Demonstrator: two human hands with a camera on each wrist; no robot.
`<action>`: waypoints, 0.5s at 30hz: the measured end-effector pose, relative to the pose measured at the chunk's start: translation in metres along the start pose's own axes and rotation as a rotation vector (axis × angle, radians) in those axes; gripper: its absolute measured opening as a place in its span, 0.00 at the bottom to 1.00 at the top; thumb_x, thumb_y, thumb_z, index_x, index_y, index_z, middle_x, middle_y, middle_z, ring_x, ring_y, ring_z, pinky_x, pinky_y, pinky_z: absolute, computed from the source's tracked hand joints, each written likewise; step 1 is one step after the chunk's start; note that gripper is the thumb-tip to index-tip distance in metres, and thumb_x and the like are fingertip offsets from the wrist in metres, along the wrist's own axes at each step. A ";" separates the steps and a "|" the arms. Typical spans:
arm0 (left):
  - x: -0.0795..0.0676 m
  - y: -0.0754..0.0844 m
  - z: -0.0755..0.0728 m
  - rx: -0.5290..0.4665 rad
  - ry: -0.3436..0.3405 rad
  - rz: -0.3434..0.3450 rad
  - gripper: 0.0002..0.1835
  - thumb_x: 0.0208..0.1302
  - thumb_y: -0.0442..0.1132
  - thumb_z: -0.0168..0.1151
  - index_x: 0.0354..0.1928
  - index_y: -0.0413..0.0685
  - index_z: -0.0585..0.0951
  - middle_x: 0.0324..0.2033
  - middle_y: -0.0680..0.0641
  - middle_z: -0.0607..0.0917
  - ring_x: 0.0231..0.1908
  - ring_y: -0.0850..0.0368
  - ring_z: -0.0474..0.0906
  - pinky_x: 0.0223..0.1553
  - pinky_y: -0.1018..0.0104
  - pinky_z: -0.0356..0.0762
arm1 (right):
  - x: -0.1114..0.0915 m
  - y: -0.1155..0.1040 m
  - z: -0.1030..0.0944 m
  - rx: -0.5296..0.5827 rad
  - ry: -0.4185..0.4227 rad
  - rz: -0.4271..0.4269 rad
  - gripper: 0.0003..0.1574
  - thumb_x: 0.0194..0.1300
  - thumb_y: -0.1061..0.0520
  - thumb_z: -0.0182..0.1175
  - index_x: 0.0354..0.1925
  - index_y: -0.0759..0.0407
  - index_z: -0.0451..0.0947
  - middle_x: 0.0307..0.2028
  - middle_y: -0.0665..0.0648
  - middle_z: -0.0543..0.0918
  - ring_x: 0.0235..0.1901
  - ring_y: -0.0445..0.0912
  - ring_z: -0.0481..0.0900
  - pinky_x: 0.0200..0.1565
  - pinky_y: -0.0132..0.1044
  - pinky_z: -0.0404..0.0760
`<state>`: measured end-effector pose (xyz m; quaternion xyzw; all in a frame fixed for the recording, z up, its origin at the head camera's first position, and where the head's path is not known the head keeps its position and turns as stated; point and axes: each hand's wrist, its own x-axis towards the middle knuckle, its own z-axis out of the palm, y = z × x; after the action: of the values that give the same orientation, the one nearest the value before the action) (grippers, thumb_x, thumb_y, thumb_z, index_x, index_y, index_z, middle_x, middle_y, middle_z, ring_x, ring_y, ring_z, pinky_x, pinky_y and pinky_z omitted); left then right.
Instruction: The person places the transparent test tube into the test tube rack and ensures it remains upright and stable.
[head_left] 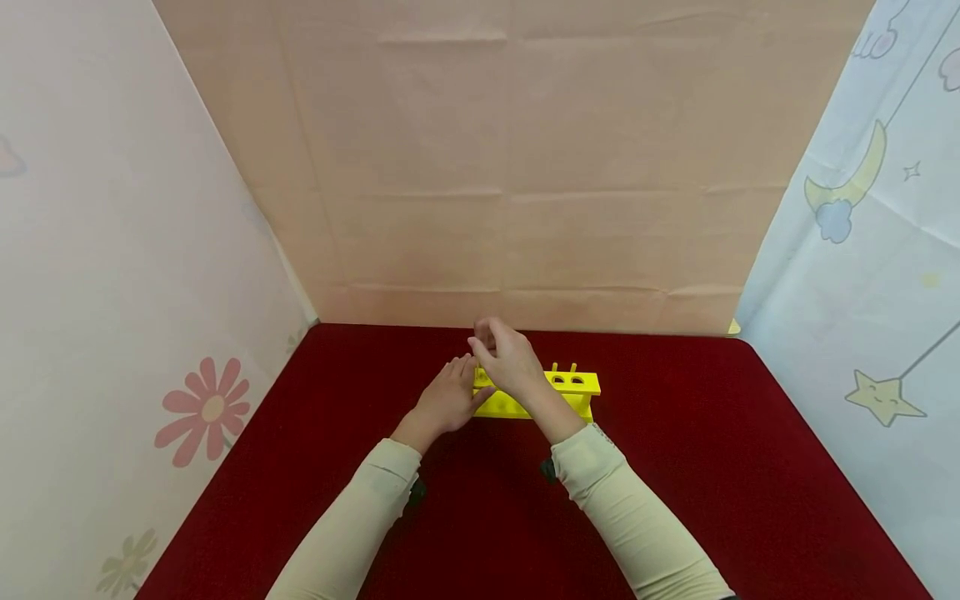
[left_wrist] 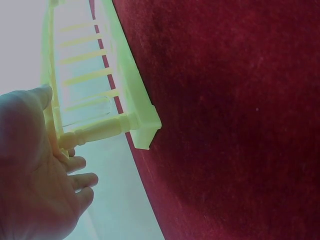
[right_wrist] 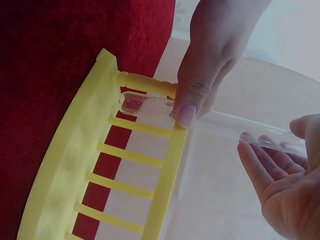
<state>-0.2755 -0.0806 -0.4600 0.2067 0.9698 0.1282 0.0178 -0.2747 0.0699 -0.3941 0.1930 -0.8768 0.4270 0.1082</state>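
Note:
A yellow test tube rack (head_left: 588, 384) stands on the dark red table. My left hand (head_left: 446, 402) grips its left end, with the thumb on the front edge of the top plate and the other fingers beyond it. A clear glass test tube (right_wrist: 220, 125) passes through the end hole beside that thumb, its rounded bottom near the rack's base. At the tube's upper end, my right hand (head_left: 512, 360) holds it between thumb and curled fingers. The left wrist view shows the tube's lower part faintly; in the head view the tube is hard to make out.
Two yellow pegs (head_left: 573, 367) rise behind the rack's right-hand holes. A brown paper sheet (head_left: 510, 208) hangs behind the red tabletop (head_left: 712, 467). Patterned sheets (head_left: 885, 275) flank both sides.

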 end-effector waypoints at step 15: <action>-0.002 0.002 -0.003 -0.013 -0.015 -0.005 0.41 0.79 0.61 0.41 0.80 0.39 0.50 0.78 0.38 0.56 0.78 0.40 0.50 0.78 0.50 0.46 | -0.003 0.003 0.003 0.007 -0.012 0.016 0.15 0.76 0.48 0.57 0.55 0.54 0.75 0.42 0.50 0.83 0.43 0.45 0.83 0.45 0.42 0.85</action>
<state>-0.2729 -0.0801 -0.4567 0.2051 0.9693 0.1332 0.0266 -0.2732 0.0701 -0.3993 0.1891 -0.8773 0.4298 0.0989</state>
